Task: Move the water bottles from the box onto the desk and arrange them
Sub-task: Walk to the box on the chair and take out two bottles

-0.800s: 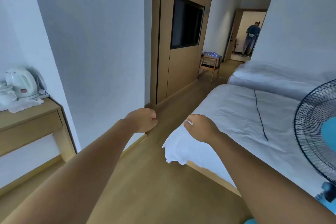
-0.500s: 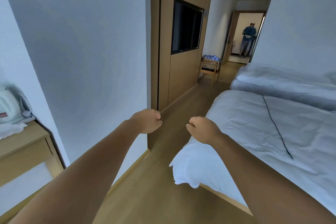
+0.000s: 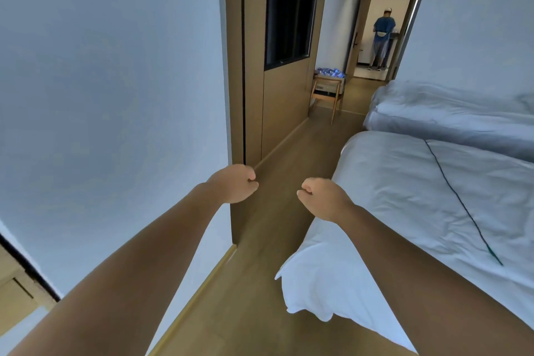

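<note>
Blue-wrapped water bottles (image 3: pixel 331 72) sit on a wooden chair (image 3: pixel 326 95) far down the room, none yet moved (the box itself is not discernible). The left hand (image 3: pixel 233 184) and right hand (image 3: pixel 322 198) are curled into empty fists, each grip closed on nothing. Only a desk (image 3: pixel 14 286) corner shows, near left.
</note>
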A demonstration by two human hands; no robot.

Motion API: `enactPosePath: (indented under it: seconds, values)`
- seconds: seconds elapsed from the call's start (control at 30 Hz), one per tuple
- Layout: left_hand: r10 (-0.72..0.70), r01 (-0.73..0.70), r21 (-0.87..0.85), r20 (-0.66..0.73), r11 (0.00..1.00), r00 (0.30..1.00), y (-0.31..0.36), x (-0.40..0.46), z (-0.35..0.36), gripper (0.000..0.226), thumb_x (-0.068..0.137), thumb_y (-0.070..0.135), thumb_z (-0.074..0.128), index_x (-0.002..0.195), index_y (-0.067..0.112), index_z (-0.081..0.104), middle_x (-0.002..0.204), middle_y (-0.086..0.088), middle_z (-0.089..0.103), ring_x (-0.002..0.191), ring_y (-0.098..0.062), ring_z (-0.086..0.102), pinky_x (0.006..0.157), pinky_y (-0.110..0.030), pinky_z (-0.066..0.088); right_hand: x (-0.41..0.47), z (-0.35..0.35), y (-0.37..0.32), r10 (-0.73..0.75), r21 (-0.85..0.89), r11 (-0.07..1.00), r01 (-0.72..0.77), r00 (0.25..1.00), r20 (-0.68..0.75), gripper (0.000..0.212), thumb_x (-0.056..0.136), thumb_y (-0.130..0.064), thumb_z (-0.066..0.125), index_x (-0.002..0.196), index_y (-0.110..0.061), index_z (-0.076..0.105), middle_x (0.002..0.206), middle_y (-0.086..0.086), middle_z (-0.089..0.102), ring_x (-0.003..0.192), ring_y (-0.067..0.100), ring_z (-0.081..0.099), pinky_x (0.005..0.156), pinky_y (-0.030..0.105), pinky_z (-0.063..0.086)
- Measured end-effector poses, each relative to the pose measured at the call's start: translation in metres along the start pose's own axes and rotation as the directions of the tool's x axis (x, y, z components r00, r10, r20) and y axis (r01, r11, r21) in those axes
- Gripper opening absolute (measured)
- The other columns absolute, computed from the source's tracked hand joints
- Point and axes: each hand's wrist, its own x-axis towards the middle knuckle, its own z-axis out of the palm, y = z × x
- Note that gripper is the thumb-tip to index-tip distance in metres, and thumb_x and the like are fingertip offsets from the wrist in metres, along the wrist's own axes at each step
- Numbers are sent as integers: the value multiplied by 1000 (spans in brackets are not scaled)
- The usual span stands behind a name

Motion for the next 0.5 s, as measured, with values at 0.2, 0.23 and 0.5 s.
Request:
enactPosePath:
  seconds: [0.2,0.23,0.5]
  values:
    - [38,-41,66,43,997,998,-21,116,10,21,99,25,38,82,17,49,73,6,44,80,-14,51,64,-20,36,110,6,32,30,44,999,-29,999,-24,40,96,-35,39,129,-14,50,127,2,56,113,20,53,90,29,43]
    - [37,-40,64,51,997,998,-22,135,10,21,98,26,39,84,16,51,74,6,44,80,-15,51,64,-21,36,129,5,38,32,45,999,-31,999,-22,41,96,-35,39,129,-14,50,127,3,56,112,19,53,90,29,43]
    - [64,-64,39,15,997,998,-23,342,-26,29,98,29,39,109,10,58,91,0,57,88,-18,56,79,-32,47,312,-42,103,62,44,997,-59,997,-50,44,96,-34,39,135,-14,45,134,3,52,120,20,50,98,33,43]
